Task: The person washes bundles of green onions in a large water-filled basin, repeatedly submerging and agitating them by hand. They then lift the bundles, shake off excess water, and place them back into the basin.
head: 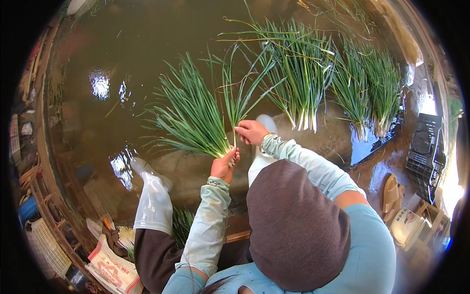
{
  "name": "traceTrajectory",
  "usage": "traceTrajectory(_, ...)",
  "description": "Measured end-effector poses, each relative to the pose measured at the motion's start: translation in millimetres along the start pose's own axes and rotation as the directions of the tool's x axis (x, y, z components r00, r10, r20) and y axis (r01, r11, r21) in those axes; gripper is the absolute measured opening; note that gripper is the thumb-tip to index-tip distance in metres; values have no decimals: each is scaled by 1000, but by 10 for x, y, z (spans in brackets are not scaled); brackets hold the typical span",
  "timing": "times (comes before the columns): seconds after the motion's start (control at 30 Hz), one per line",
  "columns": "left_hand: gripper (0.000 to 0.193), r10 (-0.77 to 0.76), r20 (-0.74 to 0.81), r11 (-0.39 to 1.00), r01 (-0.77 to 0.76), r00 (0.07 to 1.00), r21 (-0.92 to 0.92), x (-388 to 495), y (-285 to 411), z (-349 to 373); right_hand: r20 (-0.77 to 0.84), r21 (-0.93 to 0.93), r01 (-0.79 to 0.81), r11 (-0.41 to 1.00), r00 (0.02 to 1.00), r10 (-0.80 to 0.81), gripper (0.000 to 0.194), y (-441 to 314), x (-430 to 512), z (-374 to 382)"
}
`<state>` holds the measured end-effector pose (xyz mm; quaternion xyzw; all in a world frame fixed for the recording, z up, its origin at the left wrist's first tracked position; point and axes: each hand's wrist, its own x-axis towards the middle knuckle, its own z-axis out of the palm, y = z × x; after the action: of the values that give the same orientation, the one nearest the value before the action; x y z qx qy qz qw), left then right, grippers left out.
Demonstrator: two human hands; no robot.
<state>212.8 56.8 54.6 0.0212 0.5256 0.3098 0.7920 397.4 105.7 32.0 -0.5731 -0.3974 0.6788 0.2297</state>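
My left hand (pixel 224 166) is closed around the white root ends of a bunch of green onions (pixel 194 114), whose leaves fan out to the upper left over the water. Close beside it, my right hand (pixel 252 132) pinches a thin green onion stalk (pixel 235 106) between thumb and fingers; its leaves spread upward, one yellowed. The lower end of that stalk reaches the left fist. To the right, a larger pile of green onions (pixel 299 73) lies with its white ends towards me.
Muddy water (pixel 121 44) fills the basin around my white rubber boots (pixel 156 198). More bunches (pixel 382 88) lie at the right. Beyond them stand black plastic crates (pixel 426 154) and tan slippers (pixel 391 194). A printed woven sack (pixel 114 266) sits lower left.
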Motion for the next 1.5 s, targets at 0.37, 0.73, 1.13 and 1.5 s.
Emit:
traceTrajectory(0.37,15,134,-125,986,-119,983,118,105,71,-156,5,-735,131,666,982,-188,25,184,-315,-513)
traceTrajectory(0.73,13,148,-101,973,-127,984,193,161,-228,10,16,-646,213,733,964,-266,36,29,-56,-4)
traceTrajectory(1.13,11,272,-204,907,-180,940,382,276,-214,-203,194,-578,233,782,970,-146,30,24,-291,-307)
traceTrajectory(1.5,19,91,-255,813,76,962,578,-246,-135,-717,-91,-707,239,666,902,-421,31,-375,418,-827)
